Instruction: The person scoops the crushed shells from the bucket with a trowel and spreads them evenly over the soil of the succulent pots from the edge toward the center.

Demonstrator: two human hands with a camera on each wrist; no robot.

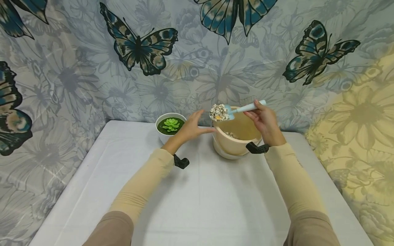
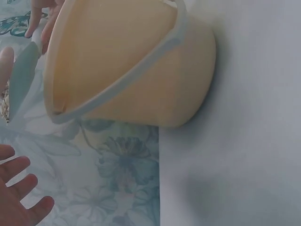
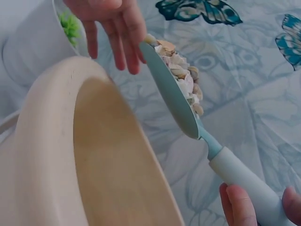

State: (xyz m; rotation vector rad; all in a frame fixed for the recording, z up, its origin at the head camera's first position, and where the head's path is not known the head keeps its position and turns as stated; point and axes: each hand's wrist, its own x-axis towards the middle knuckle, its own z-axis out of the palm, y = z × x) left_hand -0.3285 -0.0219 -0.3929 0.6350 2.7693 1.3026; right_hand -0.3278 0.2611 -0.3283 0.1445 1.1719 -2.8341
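Two hands work over a white cloth-covered surface [image 1: 200,191] in the head view, backed and flanked by a drape printed with grey flowers and large blue-black butterflies [image 1: 140,48], its right part tinted yellow. The right hand [image 1: 266,123] grips the pale handle of a small blue scoop [image 1: 243,109] heaped with pale stone chips [image 1: 219,112], held above the left rim of a peach-coloured bucket [image 1: 237,136] that stands toward the back of the surface; a few more chips lie inside it. The left hand [image 1: 192,127] is spread, fingers straight, holding nothing, just beside the bucket's left wall and under the loaded scoop. Left of that hand sits a white pot [image 1: 162,120] with a small green succulent [image 1: 171,124] in dark soil. From the left wrist, the bucket [image 2: 136,61] fills the upper frame with its white bail handle [image 2: 136,70] lying across the side, the white surface [image 2: 244,141] to the right and the flowered drape beyond; the left hand's fingertips [image 2: 21,188] show relaxed and free at the lower left. From the right wrist, the scoop [image 3: 174,94] carries the chips [image 3: 181,70] over the bucket's rim [image 3: 61,108], the right hand's fingers [image 3: 240,207] curl on its handle, the left hand [image 3: 113,23] hovers with straight fingers beyond, and the white pot [image 3: 33,42] stands behind.
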